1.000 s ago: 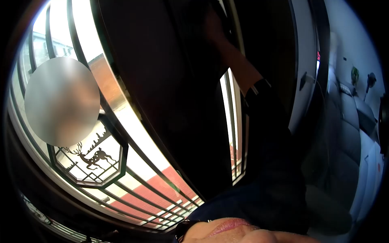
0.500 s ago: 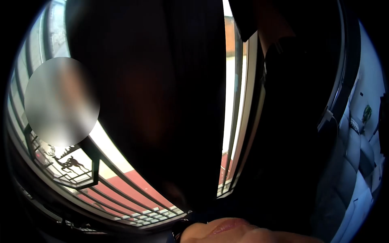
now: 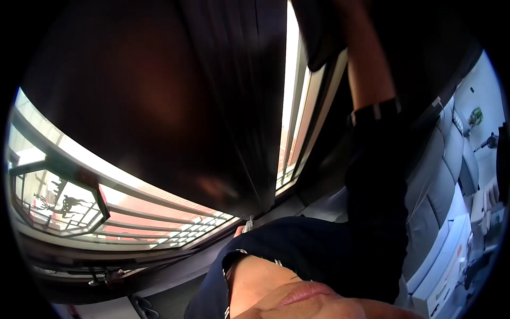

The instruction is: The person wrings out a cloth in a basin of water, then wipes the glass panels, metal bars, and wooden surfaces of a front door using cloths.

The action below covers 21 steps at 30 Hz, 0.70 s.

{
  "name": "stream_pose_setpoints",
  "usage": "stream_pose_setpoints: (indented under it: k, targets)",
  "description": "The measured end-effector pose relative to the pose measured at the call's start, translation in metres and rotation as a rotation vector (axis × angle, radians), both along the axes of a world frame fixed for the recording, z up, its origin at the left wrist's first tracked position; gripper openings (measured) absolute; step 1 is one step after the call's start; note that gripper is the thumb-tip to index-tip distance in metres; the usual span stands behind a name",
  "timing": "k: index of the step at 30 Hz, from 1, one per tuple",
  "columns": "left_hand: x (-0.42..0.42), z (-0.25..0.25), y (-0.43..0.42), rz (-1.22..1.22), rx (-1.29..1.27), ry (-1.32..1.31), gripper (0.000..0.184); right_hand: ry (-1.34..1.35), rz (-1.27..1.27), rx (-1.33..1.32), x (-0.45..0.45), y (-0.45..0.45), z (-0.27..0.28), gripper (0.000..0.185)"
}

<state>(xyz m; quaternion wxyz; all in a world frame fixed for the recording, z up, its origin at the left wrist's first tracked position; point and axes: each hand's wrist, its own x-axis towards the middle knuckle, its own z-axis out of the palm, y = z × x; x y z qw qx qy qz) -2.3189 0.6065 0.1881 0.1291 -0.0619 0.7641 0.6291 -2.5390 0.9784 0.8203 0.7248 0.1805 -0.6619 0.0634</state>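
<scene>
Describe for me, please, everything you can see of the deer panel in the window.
The deer panel is an angular, many-sided dark frame around openwork: a dark deer silhouette with branching antlers, and smaller dark shapes above its back. Bright light shows through the gaps. It looks like metal, though I cannot be sure. It sits at the view's lower left, tilted and stretched by the lens, among the window's bars. No hand is seen touching it.

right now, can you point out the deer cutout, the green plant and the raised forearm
Deer cutout (image 3: 70, 202): head view, on the deer's body.
Green plant (image 3: 476, 116): head view, on its leaves.
Raised forearm (image 3: 369, 69): head view, on its bare middle.
</scene>
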Motion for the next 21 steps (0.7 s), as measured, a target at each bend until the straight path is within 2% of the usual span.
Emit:
stream_pose_setpoints:
  k: [1, 3, 5, 6, 7, 8, 9, 11, 12, 15, 18, 19, 20, 21]
  targets:
    - [0.000, 0.003, -0.008, 0.001, -0.007, 0.002, 0.027, -0.026, -0.110, -0.047, 0.003, -0.006, -0.031, 0.059]
    - [-0.002, 0.009, -0.026, 0.003, -0.019, 0.007, 0.027, -0.639, -0.248, -0.190, 0.039, -0.029, -0.098, 0.061]
    - [-0.005, 0.015, -0.043, -0.002, -0.035, 0.014, 0.027, -0.579, -0.145, -0.235, 0.026, -0.028, -0.200, 0.078]
    - [-0.008, 0.016, -0.050, -0.002, -0.038, 0.020, 0.027, -0.306, -0.296, -0.116, 0.017, -0.025, -0.254, 0.061]
    - [-0.009, 0.016, -0.059, -0.001, -0.044, 0.025, 0.027, -0.791, -0.151, -0.263, 0.033, -0.034, -0.287, 0.065]
    - [-0.009, 0.019, -0.065, -0.011, -0.054, 0.024, 0.027, -1.252, -0.120, -0.441, 0.048, -0.044, -0.320, 0.070]
    - [-0.009, 0.021, -0.073, -0.022, -0.065, 0.022, 0.027, -1.362, -0.129, -0.453, 0.049, -0.045, -0.368, 0.061]
    - [-0.010, 0.023, -0.083, -0.031, -0.073, 0.027, 0.027, -0.985, -0.179, -0.427, 0.049, -0.051, -0.470, 0.052]
    - [-0.009, 0.023, -0.087, -0.037, -0.081, 0.024, 0.027, -0.991, -0.210, -0.467, 0.054, -0.051, -0.489, 0.049]
    - [-0.007, 0.025, -0.098, -0.049, -0.098, 0.027, 0.028, -0.945, -0.239, -0.508, 0.065, -0.052, -0.499, 0.041]
    - [-0.002, 0.026, -0.102, -0.063, -0.110, 0.025, 0.028, -0.750, -0.223, -0.400, 0.076, -0.040, -0.420, 0.030]
    - [-0.001, 0.026, -0.101, -0.071, -0.114, 0.027, 0.028, -0.591, -0.242, -0.356, 0.076, -0.035, -0.392, 0.030]
    - [-0.001, 0.025, -0.100, -0.074, -0.115, 0.025, 0.028, -0.611, -0.310, -0.373, 0.077, -0.031, -0.360, 0.033]
    - [-0.001, 0.024, -0.099, -0.080, -0.116, 0.027, 0.028, -0.510, -0.337, -0.405, 0.068, -0.020, -0.333, 0.035]
